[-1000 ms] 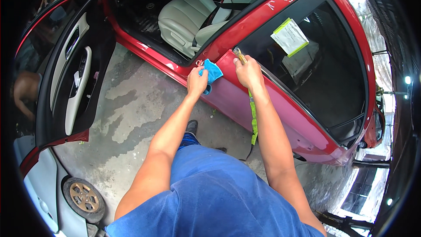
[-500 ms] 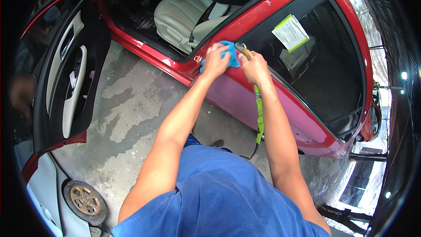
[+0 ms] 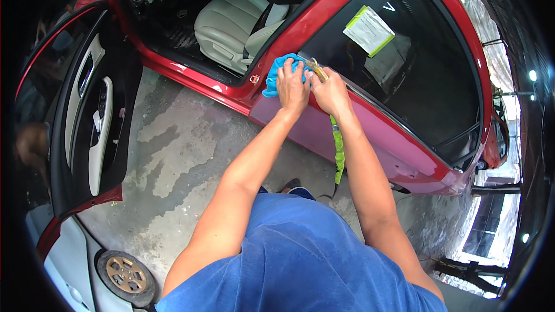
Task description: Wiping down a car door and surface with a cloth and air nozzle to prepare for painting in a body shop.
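My left hand (image 3: 293, 84) presses a crumpled blue cloth (image 3: 275, 78) against the red rear door, close to the front lower corner of its window. Right beside it, my right hand (image 3: 329, 88) grips a worn, brass-coloured air blow gun (image 3: 315, 69), its tip angled toward the cloth. A hose wrapped in bright green (image 3: 338, 149) hangs down from that hand. The rear door (image 3: 306, 120) has a dull pinkish patch below its glossy red upper edge. My left fingertips lie over the cloth and partly hide it.
The front door (image 3: 92, 121) stands swung out at the left, leaving the pale front seat (image 3: 226, 29) visible. A paper sheet (image 3: 370, 30) is stuck on the dark rear window. A wheel (image 3: 125, 277) of a pale car shows at lower left. Stained concrete floor (image 3: 167, 138) lies below.
My left hand has shifted right, closer to the right hand. The cloth now bunches on its left side instead of spreading between the hands. The whole view has moved slightly.
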`<action>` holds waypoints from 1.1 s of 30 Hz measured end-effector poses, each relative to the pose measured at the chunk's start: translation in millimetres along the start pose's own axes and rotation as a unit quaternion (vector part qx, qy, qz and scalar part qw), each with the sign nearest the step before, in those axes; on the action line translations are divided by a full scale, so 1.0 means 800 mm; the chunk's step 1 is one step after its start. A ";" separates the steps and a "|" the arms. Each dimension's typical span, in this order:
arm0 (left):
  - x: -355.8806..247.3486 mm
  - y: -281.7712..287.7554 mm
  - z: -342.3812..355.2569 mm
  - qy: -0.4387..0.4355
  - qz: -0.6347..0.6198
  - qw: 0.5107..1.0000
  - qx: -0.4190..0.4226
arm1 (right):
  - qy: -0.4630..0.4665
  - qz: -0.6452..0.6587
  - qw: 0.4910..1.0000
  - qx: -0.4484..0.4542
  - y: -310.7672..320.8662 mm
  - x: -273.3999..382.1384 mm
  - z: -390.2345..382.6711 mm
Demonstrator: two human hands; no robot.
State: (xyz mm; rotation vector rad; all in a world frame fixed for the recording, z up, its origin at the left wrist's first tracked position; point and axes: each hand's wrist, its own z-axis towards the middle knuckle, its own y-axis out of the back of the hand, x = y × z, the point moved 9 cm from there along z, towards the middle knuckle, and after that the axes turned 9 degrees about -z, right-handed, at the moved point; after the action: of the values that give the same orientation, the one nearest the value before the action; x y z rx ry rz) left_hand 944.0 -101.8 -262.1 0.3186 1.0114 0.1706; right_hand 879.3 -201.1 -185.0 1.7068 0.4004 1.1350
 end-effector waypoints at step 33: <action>-0.107 -0.115 -0.126 -0.160 0.092 0.978 0.096 | -0.153 0.030 0.967 -0.200 0.151 -0.315 -0.207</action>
State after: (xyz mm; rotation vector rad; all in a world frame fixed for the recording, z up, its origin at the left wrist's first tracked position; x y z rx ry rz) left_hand 812.9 -194.5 -273.7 0.5964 0.6782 0.1821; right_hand 585.9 -340.3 -196.5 1.5061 -0.0731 0.9008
